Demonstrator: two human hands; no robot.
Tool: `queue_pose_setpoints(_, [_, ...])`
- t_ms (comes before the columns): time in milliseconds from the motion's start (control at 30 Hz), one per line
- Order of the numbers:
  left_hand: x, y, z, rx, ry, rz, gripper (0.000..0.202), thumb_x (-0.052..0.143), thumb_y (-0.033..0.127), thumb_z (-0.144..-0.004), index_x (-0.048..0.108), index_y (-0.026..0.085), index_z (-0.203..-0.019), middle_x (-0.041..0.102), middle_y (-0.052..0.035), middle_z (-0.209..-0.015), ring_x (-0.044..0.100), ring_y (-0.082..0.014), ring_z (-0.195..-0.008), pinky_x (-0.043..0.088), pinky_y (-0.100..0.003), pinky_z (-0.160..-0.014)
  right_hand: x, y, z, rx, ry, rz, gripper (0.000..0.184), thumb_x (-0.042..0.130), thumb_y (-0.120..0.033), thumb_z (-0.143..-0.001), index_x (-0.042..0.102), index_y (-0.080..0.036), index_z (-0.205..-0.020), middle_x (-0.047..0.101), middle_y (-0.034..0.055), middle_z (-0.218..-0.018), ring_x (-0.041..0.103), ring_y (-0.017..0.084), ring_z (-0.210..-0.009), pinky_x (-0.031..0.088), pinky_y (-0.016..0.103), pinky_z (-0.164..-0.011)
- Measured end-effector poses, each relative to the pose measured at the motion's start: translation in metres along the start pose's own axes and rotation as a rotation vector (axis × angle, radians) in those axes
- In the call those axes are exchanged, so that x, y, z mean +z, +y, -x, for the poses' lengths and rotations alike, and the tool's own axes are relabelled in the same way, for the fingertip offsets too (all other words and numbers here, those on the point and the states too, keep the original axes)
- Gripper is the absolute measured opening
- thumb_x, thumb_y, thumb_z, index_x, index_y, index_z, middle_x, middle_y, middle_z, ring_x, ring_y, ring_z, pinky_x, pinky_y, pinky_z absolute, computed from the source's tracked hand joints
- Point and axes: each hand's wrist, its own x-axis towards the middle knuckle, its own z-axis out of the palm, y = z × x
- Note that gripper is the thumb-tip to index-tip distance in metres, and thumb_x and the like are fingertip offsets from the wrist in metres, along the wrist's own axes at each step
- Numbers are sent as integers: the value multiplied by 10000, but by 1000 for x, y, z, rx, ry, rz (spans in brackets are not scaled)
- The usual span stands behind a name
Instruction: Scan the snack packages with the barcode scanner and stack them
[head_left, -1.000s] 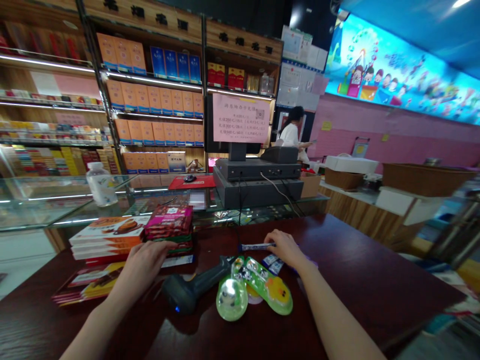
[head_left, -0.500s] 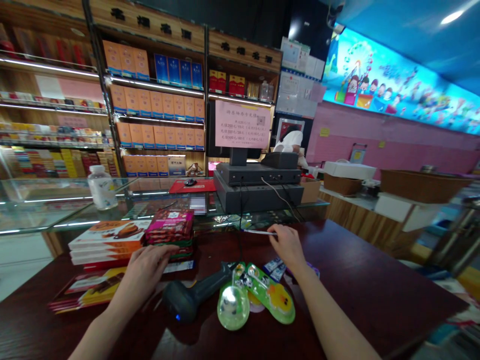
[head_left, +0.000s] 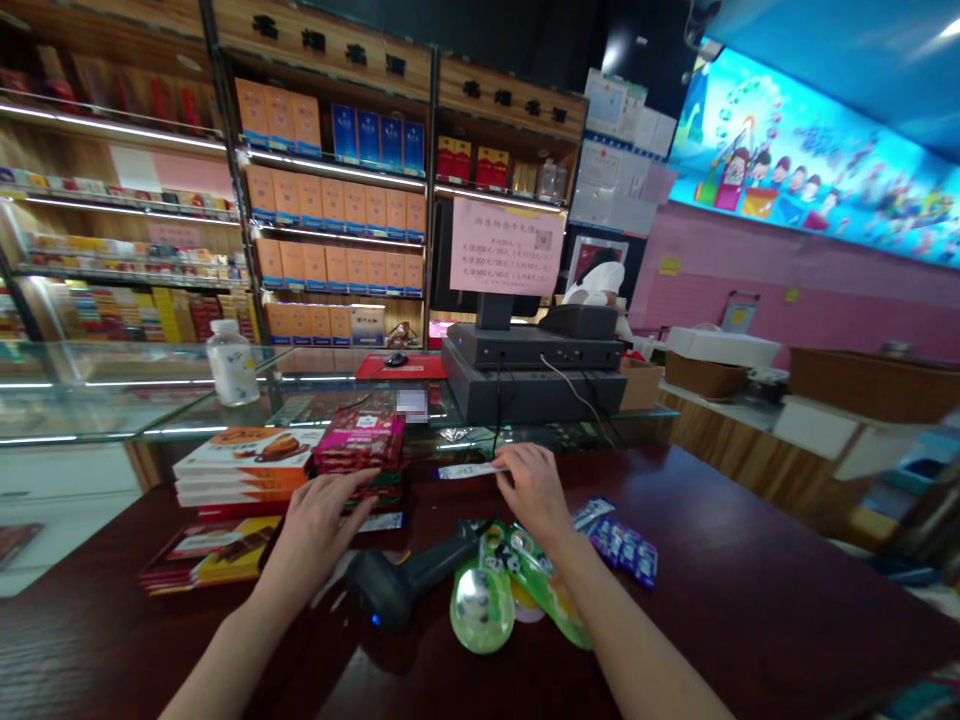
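My right hand [head_left: 529, 490] pinches a thin white and blue snack stick [head_left: 469, 470] and holds it just above the dark wooden counter [head_left: 750, 590]. My left hand [head_left: 319, 525] lies flat with fingers stretched out, touching the foot of a stack of pink and red packets [head_left: 360, 445]. A black barcode scanner [head_left: 409, 585] lies between my arms. Green clear toy packs [head_left: 495, 595] sit beside the scanner, partly under my right forearm. Purple sachets [head_left: 622, 545] lie to the right.
Orange and white biscuit boxes [head_left: 240, 465] are stacked at left, flat chocolate boxes [head_left: 202, 555] in front of them. A till with a pink sign [head_left: 517, 370] stands on the glass case behind. A plastic bottle [head_left: 231, 365] stands there. A person in white [head_left: 596, 285] is behind the till.
My right hand lifted the snack stick off the counter and carried it away from me and to the left. My left hand stayed by the pink packets. The view shifted slightly left.
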Motion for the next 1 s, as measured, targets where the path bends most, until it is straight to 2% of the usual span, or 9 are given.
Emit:
queue_pose_setpoints(167, [3, 11, 0, 31, -12, 39, 396, 560, 460, -932, 616, 289, -1284, 707, -58, -1165, 606, -236, -1105, 426, -445, -1021, 8, -24, 0, -62, 40, -48, 166, 551, -72, -883, 615, -225, -892, 713, 49, -1084, 589, 228, -1060, 363, 394, -975])
queue_pose_setpoints(300, [3, 20, -2, 54, -34, 55, 423, 625, 472, -893, 625, 290, -1275, 701, -53, -1195, 593, -241, -1118, 415, -456, -1037, 13, -46, 2, -169, 62, -96, 164, 558, -67, -889, 618, -220, -895, 715, 45, -1075, 585, 224, -1061, 371, 399, -982])
queue_pose_setpoints(467, [2, 22, -4, 75, -94, 44, 423, 666, 469, -867, 653, 283, -1247, 729, -48, -1166, 619, -234, -1082, 399, -452, -1044, 21, -64, 4, -247, 78, -131, 148, 569, -92, -908, 636, -223, -902, 720, 43, -1088, 587, 214, -1074, 371, 405, -992])
queue_pose_setpoints(733, [-3, 18, -5, 109, -134, -27, 383, 665, 474, -872, 670, 308, -1218, 752, -8, -1104, 632, -217, -1042, 333, -462, -1087, 30, -70, 6, -270, 175, -154, 145, 565, -104, -923, 645, -223, -909, 726, 36, -1131, 581, 211, -1116, 366, 411, -1018])
queue_pose_setpoints(900, [-5, 21, -5, 190, -38, -81, 262, 647, 395, -894, 689, 299, -1133, 742, 7, -1064, 627, -200, -1016, 304, -459, -1116, 33, -71, 6, -282, 193, -183, 138, 579, -113, -921, 654, -225, -947, 725, 40, -1130, 585, 226, -1119, 374, 421, -1011])
queue_pose_setpoints(1000, [-8, 21, -4, 222, 21, -105, 233, 630, 365, -908, 676, 290, -1124, 734, 14, -1048, 625, -190, -1007, 279, -462, -1138, 33, -66, 6, -265, 192, -184, 206, 600, -133, -920, 645, -222, -1101, 711, 53, -1176, 583, 233, -1134, 376, 420, -1020])
